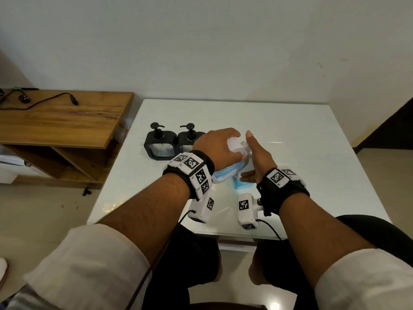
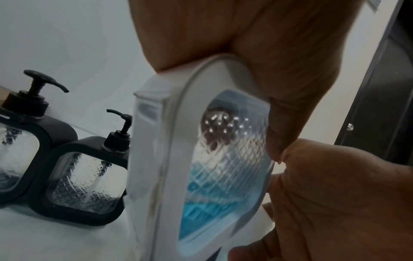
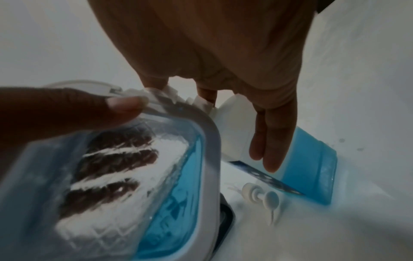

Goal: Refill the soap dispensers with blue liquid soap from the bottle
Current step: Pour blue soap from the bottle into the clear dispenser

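**Soap Could Spill on the Table**

Head view: the left hand (image 1: 218, 145) grips a tilted white dispenser (image 1: 225, 173) on the white table (image 1: 290, 135). The right hand (image 1: 257, 157) is loosely open around the blue soap bottle (image 1: 242, 183).

Left wrist view: two black dispensers (image 2: 82, 178) wait nearby, pumps on.

Right wrist view: the white pump (image 3: 261, 196) lies loose. Tip too far, and soap may pour out.

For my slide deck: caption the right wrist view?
Left hand tilts white dispenser beside blue soap bottle.
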The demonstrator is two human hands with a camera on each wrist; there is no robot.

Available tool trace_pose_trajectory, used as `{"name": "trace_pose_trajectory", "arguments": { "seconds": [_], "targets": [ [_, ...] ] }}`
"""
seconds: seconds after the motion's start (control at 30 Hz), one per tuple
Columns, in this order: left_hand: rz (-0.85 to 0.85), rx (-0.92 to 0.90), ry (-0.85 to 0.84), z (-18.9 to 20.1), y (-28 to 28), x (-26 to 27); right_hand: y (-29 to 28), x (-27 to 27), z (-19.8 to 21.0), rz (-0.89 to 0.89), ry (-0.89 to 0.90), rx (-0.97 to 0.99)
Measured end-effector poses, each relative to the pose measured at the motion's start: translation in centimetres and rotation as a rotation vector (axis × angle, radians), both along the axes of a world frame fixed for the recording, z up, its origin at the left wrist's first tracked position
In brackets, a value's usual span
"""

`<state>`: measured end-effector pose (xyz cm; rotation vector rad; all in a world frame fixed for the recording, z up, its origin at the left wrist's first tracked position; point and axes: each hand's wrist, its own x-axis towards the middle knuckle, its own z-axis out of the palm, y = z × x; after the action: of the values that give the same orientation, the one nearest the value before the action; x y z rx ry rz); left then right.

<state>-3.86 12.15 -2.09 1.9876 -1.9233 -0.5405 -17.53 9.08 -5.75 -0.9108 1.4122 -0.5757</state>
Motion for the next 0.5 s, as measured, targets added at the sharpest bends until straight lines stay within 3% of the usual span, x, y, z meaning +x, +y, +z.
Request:
{"name": "trace_pose_trajectory", "arguments": {
  "seconds": [0.3, 0.5],
  "targets": [
    [0.028, 0.036, 0.038, -0.3, 0.2, 1.5, -2.0, -1.0, 2.2, 0.402, 0.32, -0.017],
    [0.006, 0.044, 0.043, -0.5, -0.3, 1.2, -3.4, -2.2, 2.3, 0.4, 0.242, 0.058]
  ]
}}
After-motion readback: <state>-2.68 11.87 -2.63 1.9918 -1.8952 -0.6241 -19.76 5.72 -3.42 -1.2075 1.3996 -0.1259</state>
